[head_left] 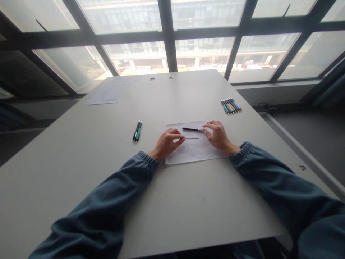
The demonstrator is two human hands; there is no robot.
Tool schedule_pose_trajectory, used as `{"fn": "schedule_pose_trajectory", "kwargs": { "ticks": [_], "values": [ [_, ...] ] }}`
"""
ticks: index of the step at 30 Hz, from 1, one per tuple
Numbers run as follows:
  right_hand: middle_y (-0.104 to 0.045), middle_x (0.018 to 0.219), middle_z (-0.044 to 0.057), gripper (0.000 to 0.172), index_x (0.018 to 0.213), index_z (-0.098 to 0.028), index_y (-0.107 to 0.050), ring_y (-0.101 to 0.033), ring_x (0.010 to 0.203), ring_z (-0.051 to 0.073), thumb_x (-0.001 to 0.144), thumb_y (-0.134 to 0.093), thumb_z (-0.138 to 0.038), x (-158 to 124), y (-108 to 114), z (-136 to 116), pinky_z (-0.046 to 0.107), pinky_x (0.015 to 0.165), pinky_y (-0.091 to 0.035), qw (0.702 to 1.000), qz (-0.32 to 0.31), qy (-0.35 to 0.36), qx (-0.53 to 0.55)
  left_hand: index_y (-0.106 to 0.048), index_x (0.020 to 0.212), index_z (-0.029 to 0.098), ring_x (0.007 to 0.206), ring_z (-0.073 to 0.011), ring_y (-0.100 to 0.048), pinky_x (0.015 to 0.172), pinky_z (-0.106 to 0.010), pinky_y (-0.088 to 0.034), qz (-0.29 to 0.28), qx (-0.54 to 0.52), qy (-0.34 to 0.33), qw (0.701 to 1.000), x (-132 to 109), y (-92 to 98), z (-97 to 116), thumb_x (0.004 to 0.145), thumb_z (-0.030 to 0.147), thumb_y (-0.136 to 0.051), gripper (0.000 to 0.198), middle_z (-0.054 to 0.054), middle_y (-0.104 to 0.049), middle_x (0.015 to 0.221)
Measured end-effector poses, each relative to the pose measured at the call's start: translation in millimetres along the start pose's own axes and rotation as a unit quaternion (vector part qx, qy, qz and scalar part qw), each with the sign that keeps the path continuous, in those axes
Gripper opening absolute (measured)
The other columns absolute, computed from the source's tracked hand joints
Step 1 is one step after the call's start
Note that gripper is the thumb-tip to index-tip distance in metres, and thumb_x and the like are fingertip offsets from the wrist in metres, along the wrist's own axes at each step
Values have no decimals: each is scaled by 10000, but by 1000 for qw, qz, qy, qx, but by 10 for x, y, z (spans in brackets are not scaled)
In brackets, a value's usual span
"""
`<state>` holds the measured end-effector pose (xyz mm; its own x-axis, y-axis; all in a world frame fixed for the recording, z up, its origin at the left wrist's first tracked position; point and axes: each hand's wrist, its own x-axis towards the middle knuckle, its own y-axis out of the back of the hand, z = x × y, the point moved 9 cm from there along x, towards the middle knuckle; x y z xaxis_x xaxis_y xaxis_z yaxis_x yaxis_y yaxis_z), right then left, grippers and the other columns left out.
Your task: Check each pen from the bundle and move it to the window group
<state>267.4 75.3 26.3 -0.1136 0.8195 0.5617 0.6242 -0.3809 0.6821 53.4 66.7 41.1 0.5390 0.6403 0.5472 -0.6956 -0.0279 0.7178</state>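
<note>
A white sheet of paper (195, 151) lies on the table in front of me. Over its left part, my left hand (169, 142) pinches one end of a thin dark rod (192, 138), which points right. Above the rod, a black pen barrel (191, 128) lies over the paper, its right end between the thumb and fingers of my right hand (217, 136). Left of the paper, two pens (137, 131) with black and green parts lie side by side on the table.
On the right of the white table (172, 201) is a row of several pens (231, 106) in different colours. More paper sheets (106, 91) lie at the far left. Windows stand behind the table's far edge.
</note>
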Motion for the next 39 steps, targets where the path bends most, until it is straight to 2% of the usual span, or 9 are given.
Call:
{"fn": "schedule_pose_trajectory", "kwargs": {
  "ticks": [3,7,10,17,25,32,35,39],
  "values": [
    [-721,1029,90,169,1027,-218,-760,-605,1004,266,972,-614,-281,-7,53,-205,444,946,-472,997,3,64,50,-792,924,243,830,-175,-625,799,-331,-520,8,5,-7,1000,4,17,20,956,320,-668,150,-35,-711,869],
    [-748,979,65,115,976,-228,-751,-623,947,245,964,-657,-292,-69,-57,-455,410,885,-444,983,-76,158,59,-785,933,239,853,-179,-625,805,-330,-526,21,4,-16,1000,8,46,45,950,309,-676,131,-38,-712,883],
    [-759,945,60,93,949,-220,-743,-630,910,233,965,-657,-251,-97,-113,-501,397,869,-420,976,-105,182,51,-775,933,232,863,-179,-629,813,-332,-533,22,0,-22,1000,13,53,64,949,301,-675,122,-42,-711,898],
    [-751,924,60,147,956,-211,-736,-623,909,222,989,-594,-186,-103,-170,-490,385,874,-395,972,-142,181,45,-768,942,231,878,-184,-631,823,-336,-532,19,1,-16,1000,7,47,36,959,302,-663,128,-41,-709,912],
    [-733,944,76,213,959,-205,-735,-586,950,246,1018,-530,-210,-58,-111,-336,392,867,-384,987,-91,134,-21,-778,952,221,902,-206,-648,865,-362,-522,45,62,98,992,-32,111,-247,962,311,-643,162,-49,-706,922],
    [-740,962,76,185,946,-222,-748,-589,968,256,982,-570,-181,-62,-197,-274,404,888,-393,985,-121,119,-37,-805,969,256,884,-208,-636,822,-350,-524,-6,62,79,995,-45,-10,-252,959,368,-646,194,-48,-697,905],
    [-740,957,78,182,944,-218,-751,-592,963,254,970,-578,-166,-68,-219,-277,402,897,-395,983,-132,123,-35,-798,1032,258,884,-209,-634,814,-345,-523,-27,63,86,994,-48,-54,-279,967,391,-629,225,-47,-697,905],
    [-740,962,82,190,950,-217,-756,-592,960,255,974,-571,-180,-69,-223,-260,406,896,-400,983,-132,123,-36,-727,1145,215,816,-196,-629,796,-340,-512,-5,61,103,993,-37,9,-288,972,401,-628,273,-43,-701,895]
  ]
}}
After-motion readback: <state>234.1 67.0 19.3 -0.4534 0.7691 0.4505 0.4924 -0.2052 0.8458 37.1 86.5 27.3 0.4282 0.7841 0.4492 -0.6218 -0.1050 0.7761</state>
